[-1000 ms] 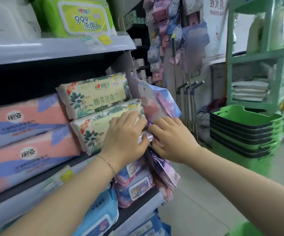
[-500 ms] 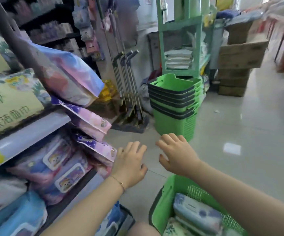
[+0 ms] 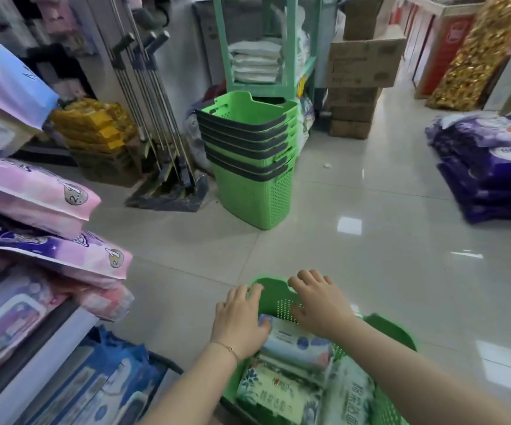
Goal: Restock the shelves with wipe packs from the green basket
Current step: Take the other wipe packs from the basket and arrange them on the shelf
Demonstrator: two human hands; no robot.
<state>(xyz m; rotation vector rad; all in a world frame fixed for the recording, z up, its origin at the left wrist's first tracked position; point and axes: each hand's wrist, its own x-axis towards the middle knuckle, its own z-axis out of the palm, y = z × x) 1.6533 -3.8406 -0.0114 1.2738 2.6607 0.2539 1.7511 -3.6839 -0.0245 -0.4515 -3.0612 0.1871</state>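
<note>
A green basket [image 3: 395, 329] stands on the floor at the bottom of the view, filled with wipe packs. A blue-and-white wipe pack [image 3: 297, 345] lies on top, with a floral green pack [image 3: 275, 394] below it and a pale green pack [image 3: 352, 391] to its right. My left hand [image 3: 240, 320] reaches down over the basket's left rim, fingers relaxed, its thumb side touching the blue pack's left end. My right hand [image 3: 318, 302] hovers over the basket's far end with fingers loosely extended, holding nothing. The shelves [image 3: 33, 348] on the left hold pink, purple and blue packs.
A stack of empty green baskets [image 3: 251, 167] stands on the tiled floor ahead. Mops [image 3: 156, 111] lean at the back left, cardboard boxes [image 3: 361, 65] are piled behind, and purple bagged goods [image 3: 493, 161] lie on the floor at right.
My view swung from the shelf down to the floor. Both hands left the floral packs on the shelf and dropped to the basket, now reaching over the top wipe pack.
</note>
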